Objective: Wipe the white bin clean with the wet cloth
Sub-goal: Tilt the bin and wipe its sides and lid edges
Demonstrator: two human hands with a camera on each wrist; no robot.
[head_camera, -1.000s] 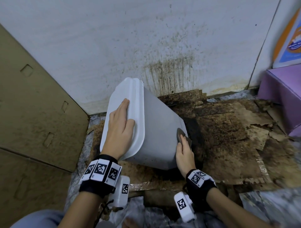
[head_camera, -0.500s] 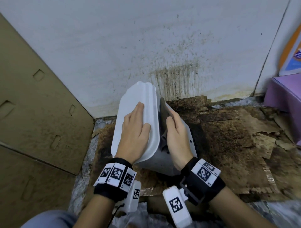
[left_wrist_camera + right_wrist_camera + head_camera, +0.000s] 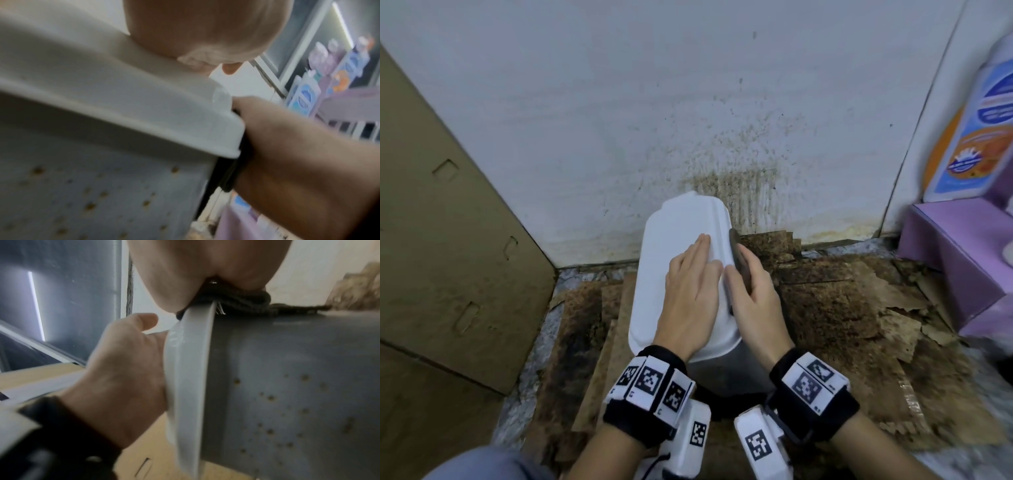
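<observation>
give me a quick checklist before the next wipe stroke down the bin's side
1. Bin steadied: ok. The left hand lies flat on the lid of the white bin, which is tipped on its side.
2. Cloth in hand: ok. The right hand presses the dark cloth against the bin just under the lid's edge.
3. Cloth contact: ok. In the right wrist view the cloth is bunched against the rim.
4. Dirt left to wipe: not ok. Brown spots dot the grey side wall.
5. Cloth wet enough: cannot tell.
6. Ground under the bin: not ok. The cardboard is heavily stained.
</observation>
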